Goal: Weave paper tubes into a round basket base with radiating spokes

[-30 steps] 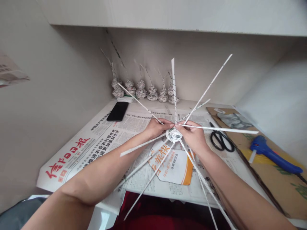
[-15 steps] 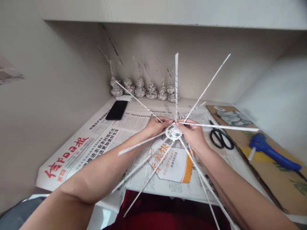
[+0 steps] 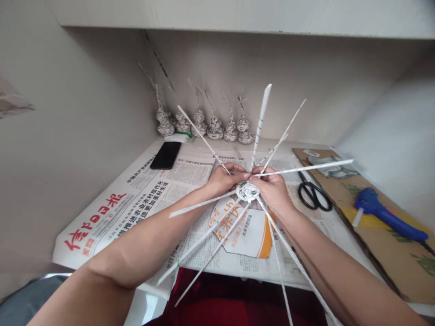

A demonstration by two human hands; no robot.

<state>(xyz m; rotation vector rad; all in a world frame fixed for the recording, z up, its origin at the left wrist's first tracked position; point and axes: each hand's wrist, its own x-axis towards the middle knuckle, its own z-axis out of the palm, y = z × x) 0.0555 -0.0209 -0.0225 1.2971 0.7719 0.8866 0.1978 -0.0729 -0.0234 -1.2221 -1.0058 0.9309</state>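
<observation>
left hand [image 3: 226, 179], right hand [image 3: 274, 189] | grips pinched closed on woven disc [image 3: 248, 191] | far fingertips obscured | two strips [image 3: 284, 290] cropped below

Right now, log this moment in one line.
left grip: pinching round white paper weave, far edge; right grip: same edge; blue glue gun: on brown cardboard
</observation>
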